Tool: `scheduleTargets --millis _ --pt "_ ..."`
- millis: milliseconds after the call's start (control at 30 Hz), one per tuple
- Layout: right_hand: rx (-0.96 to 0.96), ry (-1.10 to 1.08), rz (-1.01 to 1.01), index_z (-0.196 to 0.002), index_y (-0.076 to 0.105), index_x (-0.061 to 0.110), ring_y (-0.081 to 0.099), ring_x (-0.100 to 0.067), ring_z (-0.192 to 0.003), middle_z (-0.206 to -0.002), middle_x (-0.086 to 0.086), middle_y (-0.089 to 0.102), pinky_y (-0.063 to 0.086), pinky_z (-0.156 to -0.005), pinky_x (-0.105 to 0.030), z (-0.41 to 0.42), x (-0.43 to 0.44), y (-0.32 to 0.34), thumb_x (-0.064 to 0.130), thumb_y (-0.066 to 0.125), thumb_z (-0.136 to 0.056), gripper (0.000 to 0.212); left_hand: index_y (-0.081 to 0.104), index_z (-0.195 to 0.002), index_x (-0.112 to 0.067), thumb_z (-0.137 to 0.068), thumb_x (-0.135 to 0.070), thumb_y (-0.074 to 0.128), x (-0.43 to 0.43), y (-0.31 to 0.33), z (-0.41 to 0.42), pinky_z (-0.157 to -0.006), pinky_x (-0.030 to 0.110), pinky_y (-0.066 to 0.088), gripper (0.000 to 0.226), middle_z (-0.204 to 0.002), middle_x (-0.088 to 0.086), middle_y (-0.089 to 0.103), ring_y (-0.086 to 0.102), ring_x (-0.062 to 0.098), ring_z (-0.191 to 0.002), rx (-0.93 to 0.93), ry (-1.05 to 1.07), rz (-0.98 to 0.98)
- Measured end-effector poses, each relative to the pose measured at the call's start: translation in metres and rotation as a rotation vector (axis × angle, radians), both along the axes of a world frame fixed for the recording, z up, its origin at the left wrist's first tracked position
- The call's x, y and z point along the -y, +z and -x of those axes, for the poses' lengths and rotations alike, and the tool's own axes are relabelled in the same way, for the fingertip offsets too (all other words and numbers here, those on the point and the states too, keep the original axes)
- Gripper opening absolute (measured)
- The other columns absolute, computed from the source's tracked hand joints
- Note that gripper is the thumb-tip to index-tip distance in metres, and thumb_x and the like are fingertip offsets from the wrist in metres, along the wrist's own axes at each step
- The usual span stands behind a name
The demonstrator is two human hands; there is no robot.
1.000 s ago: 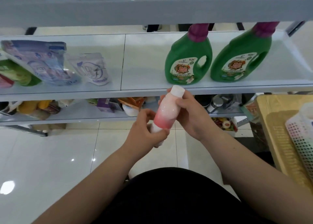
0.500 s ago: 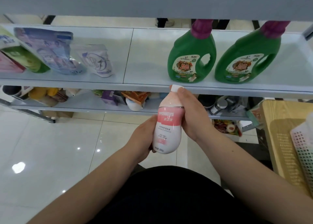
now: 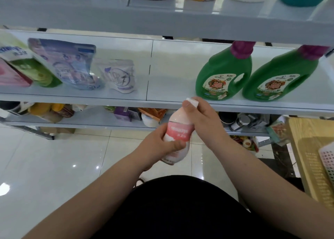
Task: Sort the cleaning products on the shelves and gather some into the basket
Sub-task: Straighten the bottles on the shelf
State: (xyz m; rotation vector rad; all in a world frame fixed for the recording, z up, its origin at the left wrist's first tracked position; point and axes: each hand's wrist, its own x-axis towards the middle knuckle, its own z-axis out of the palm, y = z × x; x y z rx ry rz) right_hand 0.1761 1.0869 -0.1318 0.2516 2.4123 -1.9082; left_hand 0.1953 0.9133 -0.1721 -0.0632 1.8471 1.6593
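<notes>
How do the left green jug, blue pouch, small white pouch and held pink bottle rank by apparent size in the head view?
1-2. left green jug and blue pouch: about alike, not ranked.
3-4. pink bottle and small white pouch: close; the bottle is nearer the camera and partly covered, so unsure.

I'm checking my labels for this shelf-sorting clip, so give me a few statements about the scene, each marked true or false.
1. The left hand and the right hand both grip the pink-and-white bottle. True.
2. The bottle stands on the middle shelf. False: it is held in the air in front of the shelf.
3. Two green jugs stand side by side on the middle shelf. True.
4. The pouches lie to the right of the green jugs. False: they are to the jugs' left, on the same shelf.
</notes>
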Motion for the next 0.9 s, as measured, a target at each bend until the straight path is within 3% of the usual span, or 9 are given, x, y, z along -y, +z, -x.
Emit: scheduleTargets --millis 67,167,267,367,467,567,700,800,900 --pt "-0.145 0.066 -0.338 -0.080 0.056 0.027 0.053 -0.002 -0.070 -0.076 0.011 0.059 0.039 -0.060 -0.016 0.010 0.001 0.002 0.064 0.054 -0.087 0.038 0.053 -0.103 -0.052 -0.062 -0.050 0.090 0.017 -0.002 0.013 -0.062 0.012 0.053 0.055 -0.094 -0.031 0.067 0.065 -0.007 -0.082 -0.285 -0.037 0.263" --pt "-0.168 0.194 -0.729 -0.074 0.044 0.026 0.051 -0.017 -0.069 -0.070 0.004 0.051 0.034 -0.061 -0.036 0.025 0.011 0.007 0.057 0.041 -0.100 0.041 0.051 -0.116 -0.049 -0.056 -0.072 0.074 0.039 -0.005 0.025 -0.066 0.022 0.045 0.068 -0.101 -0.024 0.062 0.060 0.001 -0.086 -0.550 -0.110 0.524" --pt "-0.043 0.186 -0.888 -0.072 0.039 0.023 0.047 -0.025 -0.069 -0.066 0.004 0.046 0.027 -0.059 -0.039 0.038 0.029 0.010 0.041 0.035 -0.108 0.040 0.052 -0.110 -0.050 -0.056 -0.077 0.067 0.060 -0.006 0.036 -0.064 0.022 0.043 0.062 -0.095 -0.022 0.063 0.059 0.001 -0.082 -0.614 -0.149 0.548" --pt "-0.053 0.242 -0.959 -0.071 0.036 0.023 0.043 -0.022 -0.064 -0.064 0.003 0.044 0.024 -0.056 -0.039 0.043 0.049 0.016 0.037 0.031 -0.108 0.040 0.052 -0.095 -0.058 -0.056 -0.075 0.070 0.088 -0.003 0.047 -0.056 0.017 0.047 0.046 -0.085 -0.025 0.065 0.063 -0.003 -0.076 -0.488 -0.203 0.393" --pt "-0.310 0.357 -0.972 -0.079 0.040 0.021 0.041 -0.023 -0.057 -0.061 0.002 0.045 0.025 -0.052 -0.037 0.036 0.064 0.022 0.039 0.028 -0.106 0.035 0.063 -0.095 -0.062 -0.054 -0.067 0.073 0.113 -0.004 0.057 -0.066 0.017 0.053 0.042 -0.090 -0.027 0.071 0.067 0.002 -0.085 -0.291 -0.274 0.174" --pt "-0.452 0.398 -0.949 -0.082 0.047 0.017 0.043 -0.028 -0.055 -0.061 -0.002 0.049 0.031 -0.051 -0.037 0.030 0.072 0.022 0.040 0.025 -0.100 0.037 0.069 -0.102 -0.051 -0.055 -0.060 0.076 0.125 -0.012 0.063 -0.080 0.027 0.059 0.049 -0.099 -0.017 0.075 0.071 0.011 -0.095 -0.201 -0.332 0.057" --pt "-0.247 0.244 -0.907 -0.072 0.036 0.022 0.038 -0.021 -0.054 -0.057 0.003 0.040 0.022 -0.051 -0.035 0.043 0.076 0.010 0.044 0.029 -0.100 0.036 0.058 -0.097 -0.069 -0.051 -0.070 0.075 0.121 -0.015 0.069 -0.063 0.009 0.050 0.049 -0.094 -0.036 0.066 0.065 -0.007 -0.087 -0.272 -0.317 0.155" --pt "-0.029 0.088 -0.714 -0.072 0.042 0.020 0.048 -0.021 -0.062 -0.065 0.001 0.050 0.033 -0.054 -0.034 0.059 0.073 -0.001 0.055 0.049 -0.099 0.045 0.054 -0.094 -0.073 -0.056 -0.065 0.079 0.113 -0.017 0.078 -0.056 0.011 0.050 0.046 -0.094 -0.034 0.065 0.063 -0.009 -0.084 -0.333 -0.236 0.152" --pt "0.060 0.061 -0.411 -0.096 0.055 0.028 0.060 -0.013 -0.073 -0.085 0.006 0.061 0.049 -0.061 -0.032 0.067 0.076 -0.014 0.060 0.071 -0.086 0.037 0.056 -0.100 -0.063 -0.067 -0.055 0.079 0.101 -0.021 0.092 -0.059 0.011 0.051 0.041 -0.095 -0.029 0.069 0.065 -0.010 -0.085 -0.325 -0.094 0.113"
